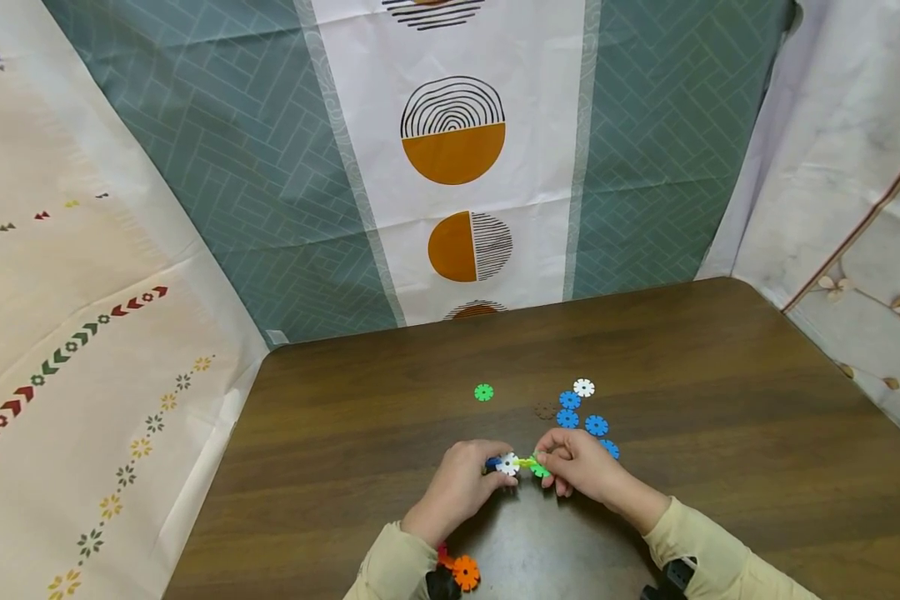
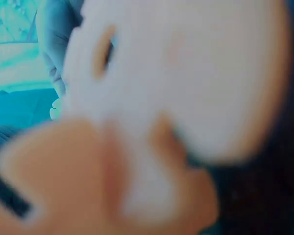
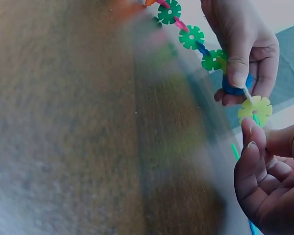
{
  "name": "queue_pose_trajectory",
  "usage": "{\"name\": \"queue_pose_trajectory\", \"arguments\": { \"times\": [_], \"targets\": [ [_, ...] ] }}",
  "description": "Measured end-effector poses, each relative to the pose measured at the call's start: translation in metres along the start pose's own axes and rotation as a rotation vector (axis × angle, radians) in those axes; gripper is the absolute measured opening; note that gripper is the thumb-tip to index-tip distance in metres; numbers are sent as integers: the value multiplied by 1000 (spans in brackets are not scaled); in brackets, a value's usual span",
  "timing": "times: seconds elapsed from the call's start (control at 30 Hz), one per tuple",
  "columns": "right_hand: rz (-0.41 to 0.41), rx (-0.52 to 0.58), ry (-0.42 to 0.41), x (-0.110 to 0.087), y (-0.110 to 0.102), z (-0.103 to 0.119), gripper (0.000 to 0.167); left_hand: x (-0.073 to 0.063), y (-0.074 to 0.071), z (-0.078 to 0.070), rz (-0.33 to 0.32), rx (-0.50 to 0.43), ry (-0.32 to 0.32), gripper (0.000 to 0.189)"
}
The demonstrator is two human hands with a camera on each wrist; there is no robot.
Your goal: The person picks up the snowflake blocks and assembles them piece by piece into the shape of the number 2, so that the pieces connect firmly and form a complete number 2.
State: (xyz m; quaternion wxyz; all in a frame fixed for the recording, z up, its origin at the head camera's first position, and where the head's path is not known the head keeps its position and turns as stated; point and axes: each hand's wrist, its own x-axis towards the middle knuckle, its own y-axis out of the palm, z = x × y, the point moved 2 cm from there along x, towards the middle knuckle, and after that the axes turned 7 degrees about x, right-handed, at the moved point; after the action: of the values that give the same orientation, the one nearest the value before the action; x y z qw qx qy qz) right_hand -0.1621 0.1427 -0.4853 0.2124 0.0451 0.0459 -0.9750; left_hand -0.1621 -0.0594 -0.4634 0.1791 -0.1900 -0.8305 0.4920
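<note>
My left hand [image 1: 463,477] pinches a chain of notched plastic discs, its thumb over a blue disc [image 3: 231,88] in the right wrist view. Beside the blue disc are a white disc [image 1: 507,465] and a yellow disc [image 3: 261,105], joined edge to edge. Between thumb and fingertips, my right hand [image 1: 579,460] holds a green disc [image 1: 540,468] that meets the yellow one. The rest of the chain, with a green disc [image 3: 191,37] among several others, trails past my left hand. Blurred, pale close-up shapes fill most of the left wrist view.
Beyond my right hand lie blue discs [image 1: 596,426], a white disc [image 1: 583,387] and a brown disc [image 1: 545,411]. A single green disc [image 1: 483,392] lies farther left on the wooden table [image 1: 330,442]. Near my left sleeve is an orange disc [image 1: 466,573].
</note>
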Motion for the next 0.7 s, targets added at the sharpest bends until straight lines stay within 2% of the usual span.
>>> {"name": "queue_pose_trajectory", "arguments": {
  "times": [0.1,0.17,0.23,0.33,0.37,0.4,0.43,0.47,0.53,0.6,0.63,0.7],
  "targets": [
    [9,21,1,-1,0,0,17,-3,-2,-3,-14,55,-22,36],
    [13,46,8,-1,-1,0,18,-6,-4,-5,-61,77,-35,39],
    [18,70,20,-1,-2,-1,19,-8,-7,-8,-171,82,-37,34],
    [26,102,35,-1,-3,-2,20,-12,-13,-13,-366,69,-42,12],
    [30,110,36,-1,-3,-3,20,-14,-14,-14,-407,53,-47,6],
    [31,119,39,-1,-3,-4,20,-15,-14,-15,-411,24,-56,5],
    [31,129,42,-1,-3,-4,21,-15,-14,-16,-380,-14,-71,8],
    [32,139,42,-1,-3,-4,21,-16,-14,-16,-320,-59,-96,12],
    [32,163,48,-1,-2,-4,21,-18,-10,-16,-154,-177,-154,18],
    [34,189,55,-2,0,-4,22,-19,-4,-16,21,-361,-226,23],
    [37,199,55,-2,1,-3,23,-20,0,-16,84,-458,-266,27],
    [40,217,54,-3,3,-3,24,-20,6,-16,146,-677,-344,34]
  ]
}}
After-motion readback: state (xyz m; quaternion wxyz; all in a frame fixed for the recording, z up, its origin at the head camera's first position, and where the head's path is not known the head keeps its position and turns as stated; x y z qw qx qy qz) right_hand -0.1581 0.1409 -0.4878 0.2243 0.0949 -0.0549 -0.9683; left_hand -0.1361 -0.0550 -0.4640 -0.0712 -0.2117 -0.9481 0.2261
